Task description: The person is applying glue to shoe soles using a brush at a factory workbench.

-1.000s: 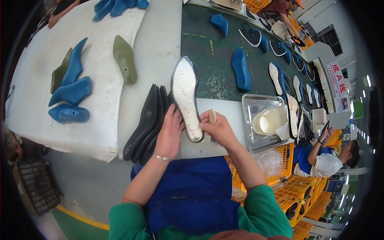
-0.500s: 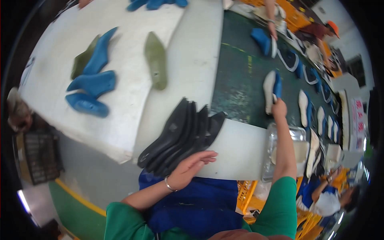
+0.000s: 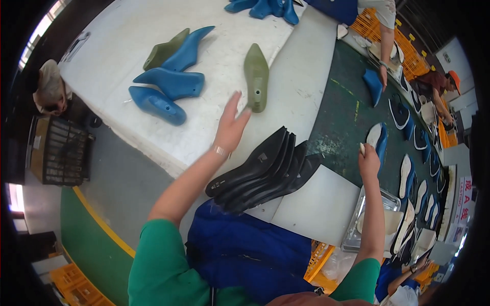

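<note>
My left hand (image 3: 232,125) reaches over the white table, fingers spread and nothing in them. Its fingertips are by the heel end of an olive-green shoe last (image 3: 256,76), which lies with a small hole showing. At the right, my right hand (image 3: 368,166) is closed around something with a small pale tip poking out; the rest is hidden by the fingers. Just beyond that hand stands a blue shoe last with a pale insole (image 3: 375,136) on the dark green belt. Between my arms, a fanned stack of black shoe soles (image 3: 250,176) lies at the table's near edge.
Several blue lasts (image 3: 176,84) and another olive last (image 3: 166,48) lie at the left. A clear tray (image 3: 352,232) sits beside my right forearm. Lasts with insoles (image 3: 406,176) line the belt's right side. Across the belt, a co-worker's hand (image 3: 384,76) is beside a blue last.
The view has shifted. My left hand has moved from beside the black soles up to the olive last. My right hand has drawn slightly off the blue last with the insole.
</note>
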Demonstrator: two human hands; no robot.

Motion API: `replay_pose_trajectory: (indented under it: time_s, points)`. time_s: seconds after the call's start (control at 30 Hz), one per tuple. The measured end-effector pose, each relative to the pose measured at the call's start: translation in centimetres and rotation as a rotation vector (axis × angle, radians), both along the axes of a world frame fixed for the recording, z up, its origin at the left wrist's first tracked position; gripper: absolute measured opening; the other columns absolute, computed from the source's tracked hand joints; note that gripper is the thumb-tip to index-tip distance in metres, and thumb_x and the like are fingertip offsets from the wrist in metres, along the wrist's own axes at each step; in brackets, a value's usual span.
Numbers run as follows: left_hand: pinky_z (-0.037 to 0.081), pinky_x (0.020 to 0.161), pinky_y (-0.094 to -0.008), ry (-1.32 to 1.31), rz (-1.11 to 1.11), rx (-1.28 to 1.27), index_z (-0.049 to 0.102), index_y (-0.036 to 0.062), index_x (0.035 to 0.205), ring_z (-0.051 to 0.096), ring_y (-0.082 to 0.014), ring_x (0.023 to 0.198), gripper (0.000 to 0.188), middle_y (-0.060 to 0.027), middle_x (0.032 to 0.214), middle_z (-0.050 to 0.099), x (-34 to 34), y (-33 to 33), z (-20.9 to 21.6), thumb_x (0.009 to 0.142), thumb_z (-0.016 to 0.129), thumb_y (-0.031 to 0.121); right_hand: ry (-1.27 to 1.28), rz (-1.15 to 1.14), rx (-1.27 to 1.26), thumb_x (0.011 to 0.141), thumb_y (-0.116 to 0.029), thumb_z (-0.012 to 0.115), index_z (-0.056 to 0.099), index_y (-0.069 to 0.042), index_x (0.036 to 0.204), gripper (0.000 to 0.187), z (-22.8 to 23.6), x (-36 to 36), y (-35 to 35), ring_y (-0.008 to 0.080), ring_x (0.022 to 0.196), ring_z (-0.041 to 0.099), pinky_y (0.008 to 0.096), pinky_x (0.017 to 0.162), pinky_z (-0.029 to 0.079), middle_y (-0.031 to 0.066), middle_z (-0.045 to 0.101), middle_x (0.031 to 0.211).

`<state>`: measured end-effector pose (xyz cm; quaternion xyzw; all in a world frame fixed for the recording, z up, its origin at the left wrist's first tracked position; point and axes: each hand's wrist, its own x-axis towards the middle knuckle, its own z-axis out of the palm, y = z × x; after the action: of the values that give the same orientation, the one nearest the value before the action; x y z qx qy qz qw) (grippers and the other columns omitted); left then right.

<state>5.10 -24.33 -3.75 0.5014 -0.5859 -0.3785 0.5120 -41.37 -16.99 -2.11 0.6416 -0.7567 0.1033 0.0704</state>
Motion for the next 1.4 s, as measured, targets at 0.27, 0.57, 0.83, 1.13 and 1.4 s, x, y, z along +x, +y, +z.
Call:
replay_pose_trajectory:
  time_s: [0.27,0.57,0.83,1.13,1.4]
  points:
    - [0.020,0.120,-0.0367,-0.024,-0.033,0.070,0.018,-0.0124,0.148,0.023,-0.0373,0.147,0.088,-0.0313,0.155,0.023,-3.5,-11.1,-4.8,0.090,0.062,0.036,-0.233,0.324,0.009,0.091,-0.034,0.064,0.059,-0.011,0.119,0.037,5.2,17.2,-7.1,0.0375,0.093,0.065,0.0443,0.077,0.052,0.0155,0.067,0.103]
    - [0.019,0.120,-0.0414,-0.482,0.109,0.062,0.040,-0.0015,0.145,0.018,-0.0361,0.149,0.076,-0.0282,0.156,0.026,6.0,-14.5,-1.5,0.090,0.065,0.045,-0.251,0.380,0.202,0.085,-0.047,0.065,0.034,-0.020,0.151,0.078,3.4,25.9,-16.4,0.0362,0.095,0.066,0.0449,0.082,0.053,0.0191,0.063,0.112]
    - [0.031,0.115,-0.0430,-0.309,1.166,0.726,0.008,-0.0005,0.155,0.024,-0.0342,0.147,0.115,-0.0250,0.159,0.015,21.4,-18.0,2.3,0.075,0.075,0.049,-0.173,0.382,0.142,0.083,-0.029,0.058,0.038,-0.019,0.145,0.065,0.4,27.1,-19.5,0.0395,0.089,0.066,0.0469,0.079,0.054,0.0230,0.057,0.118]
    - [0.037,0.110,-0.0496,-0.507,0.717,0.273,0.005,0.0027,0.155,0.038,-0.0388,0.138,0.106,-0.0247,0.158,0.021,7.3,-14.1,-2.6,0.076,0.070,0.031,-0.166,0.319,0.146,0.085,-0.028,0.057,0.038,-0.018,0.142,0.061,0.7,27.4,-19.6,0.0399,0.086,0.067,0.0484,0.077,0.055,0.0246,0.057,0.113]
    - [0.041,0.098,-0.0565,-1.124,0.160,0.007,0.034,0.0098,0.149,0.048,-0.0293,0.131,0.067,-0.0172,0.153,0.036,-5.1,-15.8,0.3,0.092,0.057,0.039,-0.153,0.230,0.188,0.088,-0.031,0.057,0.034,-0.018,0.144,0.062,0.4,28.1,-17.8,0.0425,0.092,0.066,0.0495,0.080,0.054,0.0271,0.057,0.116]
